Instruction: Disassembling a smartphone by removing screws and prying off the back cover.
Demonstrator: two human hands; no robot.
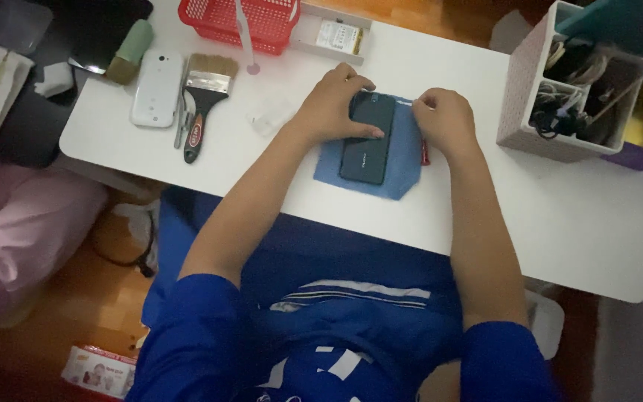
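Dark phone (pixel 367 139) lying back up on a blue cloth (pixel 405 160), near the middle of the white counter (pixel 560 216). Left hand (pixel 334 104) pressed over the phone's far end, fingers curled around its top edge, thumb across the back. Right hand (pixel 444 117) clenched just right of the phone, knuckles up, resting on the cloth's far right corner; whether holding anything, cannot tell. Small red thing (pixel 425 152) poking out under that hand. To the left, a paintbrush (pixel 204 97) beside a white phone shell (pixel 157 88). Farther back, a red basket (pixel 241 21) and a small flat box (pixel 335 33). At far right, a pale organizer (pixel 531 97) full of cables and tools.
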